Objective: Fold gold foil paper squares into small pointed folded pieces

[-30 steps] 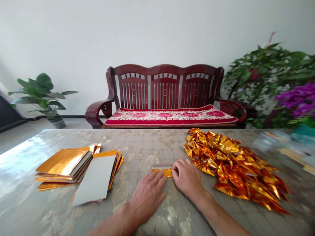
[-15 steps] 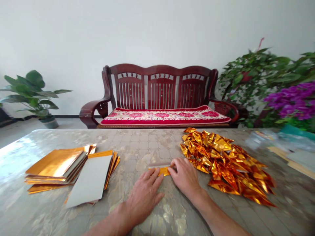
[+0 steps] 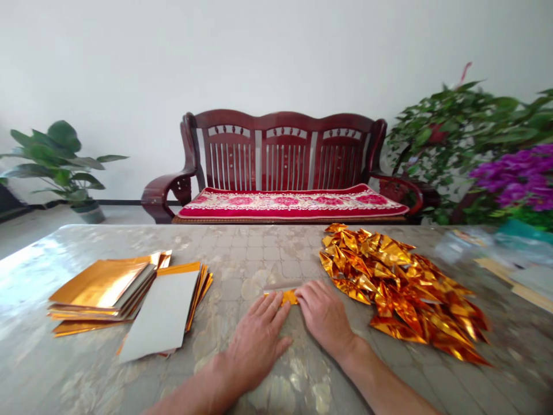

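Note:
A small folded piece of gold foil paper (image 3: 289,297) lies on the table between my hands, its pale strip showing along the far edge. My left hand (image 3: 258,337) rests flat, its stretched fingers pressing on the paper's left part. At the right end, my right hand (image 3: 325,316) has curled fingers gripping the paper; the fingertips are partly hidden. Close by on the right is a heap of folded gold foil pieces (image 3: 393,282). To the left sit a stack of gold foil sheets (image 3: 101,282) and a fanned pile with a grey-white sheet (image 3: 162,308) on top.
The patterned table (image 3: 242,248) stretches out in front of me. Clear plastic bags (image 3: 464,245) and tan card strips lie at the right edge. Beyond the table stands a dark red wooden bench (image 3: 283,153), with potted plants (image 3: 64,164) and purple flowers (image 3: 518,176) to the sides.
The view has shifted slightly. My right hand's fingers have moved a little along the foil paper, and the pale strip at its far edge looks narrower. My left hand stays on it.

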A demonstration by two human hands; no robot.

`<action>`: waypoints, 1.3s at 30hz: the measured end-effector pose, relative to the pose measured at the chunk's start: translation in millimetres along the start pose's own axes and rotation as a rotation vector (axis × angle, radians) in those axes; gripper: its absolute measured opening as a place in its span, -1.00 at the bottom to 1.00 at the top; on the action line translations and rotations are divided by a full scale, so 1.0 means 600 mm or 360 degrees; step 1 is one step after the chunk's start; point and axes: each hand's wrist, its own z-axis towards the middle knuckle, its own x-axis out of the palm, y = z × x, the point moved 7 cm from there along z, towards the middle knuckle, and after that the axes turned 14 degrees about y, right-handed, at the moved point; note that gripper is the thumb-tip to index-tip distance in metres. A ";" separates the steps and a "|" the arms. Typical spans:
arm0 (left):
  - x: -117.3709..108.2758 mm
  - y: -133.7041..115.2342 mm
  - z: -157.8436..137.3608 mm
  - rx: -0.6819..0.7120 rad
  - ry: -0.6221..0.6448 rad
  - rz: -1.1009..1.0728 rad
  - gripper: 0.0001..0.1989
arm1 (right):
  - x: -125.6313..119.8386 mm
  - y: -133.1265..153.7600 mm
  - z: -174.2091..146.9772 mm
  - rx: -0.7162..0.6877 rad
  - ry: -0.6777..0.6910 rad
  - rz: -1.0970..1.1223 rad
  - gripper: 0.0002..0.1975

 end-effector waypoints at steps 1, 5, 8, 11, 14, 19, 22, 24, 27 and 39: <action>0.000 0.001 0.001 -0.0010 0.0009 -0.0013 -0.36 | 0.003 0.014 -0.003 -0.0102 0.0025 0.0039 -0.84; -0.006 0.007 0.004 -0.0005 0.0025 -0.0055 -0.34 | 0.014 0.050 -0.016 -0.0228 0.0031 0.0081 -0.63; -0.011 0.008 0.003 0.0041 0.0004 -0.0060 -0.36 | 0.031 0.059 -0.021 -0.0203 0.0132 0.0024 -0.55; -0.012 0.008 0.001 0.0044 -0.0030 -0.0017 -0.39 | 0.042 0.060 -0.024 -0.0148 0.0226 -0.0084 -0.54; -0.009 0.011 -0.001 -0.0038 -0.0051 0.0060 -0.45 | 0.046 0.058 -0.027 -0.0115 0.0275 -0.0180 -0.53; -0.006 0.014 -0.005 -0.0128 0.0021 0.0147 -0.46 | 0.053 0.047 -0.029 -0.0072 0.0337 -0.0338 -0.53; -0.007 0.015 -0.007 -0.0182 0.0069 0.0179 -0.44 | 0.050 0.041 -0.026 -0.0036 0.0323 -0.0437 -0.57; -0.009 0.016 -0.008 -0.0230 0.0061 0.0197 -0.45 | 0.040 0.042 -0.022 -0.0030 0.0294 -0.0478 -0.63; -0.010 0.016 -0.009 -0.0263 0.0018 0.0213 -0.48 | 0.021 0.043 -0.014 -0.0026 0.0265 -0.0477 -0.75; -0.034 0.001 -0.007 -0.0299 -0.0035 0.0070 -0.61 | -0.013 0.009 -0.002 0.0010 -0.0050 -0.0180 -0.86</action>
